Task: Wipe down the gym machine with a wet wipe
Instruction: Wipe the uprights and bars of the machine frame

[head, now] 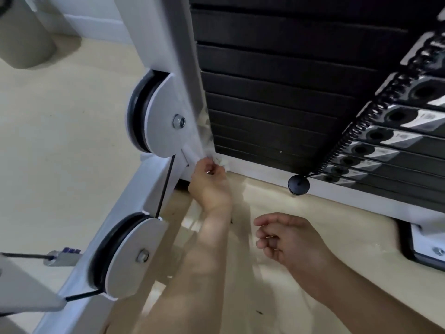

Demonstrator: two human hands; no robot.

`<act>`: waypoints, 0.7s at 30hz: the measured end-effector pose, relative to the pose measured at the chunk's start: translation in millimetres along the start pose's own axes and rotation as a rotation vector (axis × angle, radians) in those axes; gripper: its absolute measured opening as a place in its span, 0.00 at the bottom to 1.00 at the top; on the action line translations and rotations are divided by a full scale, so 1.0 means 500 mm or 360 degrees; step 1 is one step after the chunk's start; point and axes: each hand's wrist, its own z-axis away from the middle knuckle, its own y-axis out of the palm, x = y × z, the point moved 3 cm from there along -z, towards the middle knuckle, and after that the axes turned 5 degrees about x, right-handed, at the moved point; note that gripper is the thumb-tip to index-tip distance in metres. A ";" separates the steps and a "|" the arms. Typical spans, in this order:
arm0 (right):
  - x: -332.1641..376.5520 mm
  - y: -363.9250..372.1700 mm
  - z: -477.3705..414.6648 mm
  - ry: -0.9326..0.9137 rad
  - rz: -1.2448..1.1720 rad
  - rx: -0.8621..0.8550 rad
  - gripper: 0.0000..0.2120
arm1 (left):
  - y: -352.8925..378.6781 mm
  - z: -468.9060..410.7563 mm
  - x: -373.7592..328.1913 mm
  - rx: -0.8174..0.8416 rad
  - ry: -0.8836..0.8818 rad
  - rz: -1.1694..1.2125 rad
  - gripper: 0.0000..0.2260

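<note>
The gym machine's white upright post (185,75) runs down to a white base rail (262,173), with a black weight stack (272,97) behind it. My left hand (210,184) is at the foot of the post, fingers closed on a crumpled white wet wipe (221,161) pressed into the corner where post and rail meet. My right hand (286,239) hovers lower right above the floor, fingers loosely curled and holding nothing.
Two white-plated pulleys (156,119) (127,254) with a black cable (165,189) sit left of my left arm. A coiled cord with a black knob (298,184) hangs by the numbered weight plates (395,138). Beige floor (60,153) surrounds the frame.
</note>
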 end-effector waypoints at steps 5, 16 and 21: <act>-0.018 -0.019 -0.003 0.0014 -0.0224 -0.0042 0.11 | 0.044 0.075 -0.019 0.0095 0.0141 0.0058 0.06; -0.031 -0.052 -0.003 0.0050 -0.0492 -0.0118 0.11 | 0.023 0.041 -0.017 0.0004 -0.0127 0.0463 0.05; -0.007 -0.092 -0.021 -0.0034 -0.0659 -0.0276 0.12 | 0.123 0.157 -0.007 0.0521 -0.0157 0.0223 0.10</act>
